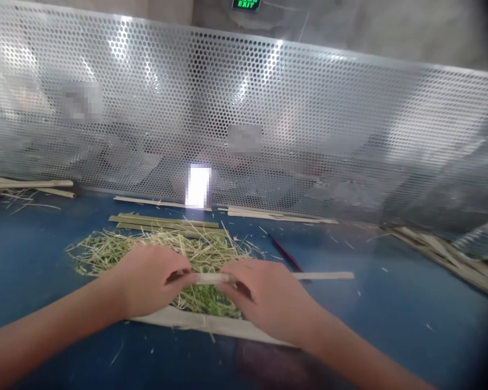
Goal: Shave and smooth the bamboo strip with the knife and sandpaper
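Both my hands grip one pale bamboo strip (210, 278), held level above a heap of shavings. My left hand (152, 279) pinches it at the left, and the strip's left end is hidden behind that hand. Close beside it, my right hand (264, 292) pinches the strip too, and its free end sticks out to the right. Below lie green and yellow bamboo shavings (195, 249). A wider pale bamboo piece (203, 324) rests on the blue table (106, 357) in front of the heap, partly covered by my forearms.
Green bamboo strips (166, 221) lie behind the heap. A thin dark red tool (284, 252) points toward my right hand. Pale strips (280, 215) line the foot of the perforated metal screen (166, 108). More bamboo pieces (447, 257) lie at the right, others (28, 184) at the left.
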Motion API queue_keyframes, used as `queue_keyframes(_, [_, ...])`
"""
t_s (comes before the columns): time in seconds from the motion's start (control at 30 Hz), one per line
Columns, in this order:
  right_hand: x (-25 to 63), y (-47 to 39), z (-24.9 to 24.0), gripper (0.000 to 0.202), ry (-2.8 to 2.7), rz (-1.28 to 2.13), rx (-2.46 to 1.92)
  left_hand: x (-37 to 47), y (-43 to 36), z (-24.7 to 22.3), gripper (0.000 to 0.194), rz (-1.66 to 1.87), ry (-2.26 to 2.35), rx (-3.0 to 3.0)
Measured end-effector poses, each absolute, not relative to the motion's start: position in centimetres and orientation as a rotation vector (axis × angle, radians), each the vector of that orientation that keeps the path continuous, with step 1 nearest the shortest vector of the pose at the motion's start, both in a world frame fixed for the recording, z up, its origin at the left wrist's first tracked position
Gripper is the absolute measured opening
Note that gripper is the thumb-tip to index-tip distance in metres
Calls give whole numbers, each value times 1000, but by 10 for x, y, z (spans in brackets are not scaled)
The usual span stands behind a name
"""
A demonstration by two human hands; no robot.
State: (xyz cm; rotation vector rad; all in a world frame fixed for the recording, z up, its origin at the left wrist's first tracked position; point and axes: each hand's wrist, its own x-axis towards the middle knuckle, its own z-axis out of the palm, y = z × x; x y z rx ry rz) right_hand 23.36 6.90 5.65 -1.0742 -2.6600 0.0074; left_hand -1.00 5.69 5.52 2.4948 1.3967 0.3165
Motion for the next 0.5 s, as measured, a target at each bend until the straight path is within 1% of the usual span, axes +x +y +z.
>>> queue_keyframes(0.27, [226, 61, 60, 30, -2685, 77, -1096, -15, 60, 62, 53, 211, 1268, 2458])
queue_keyframes(0.4, [238, 65, 73, 36, -2676, 99, -1177, -27, 63, 73, 48, 280, 1267, 2462])
queue_keyframes(0.5, [258, 72, 83, 35, -2655, 133, -1256, -46, 71, 80, 45, 242, 1268, 2447])
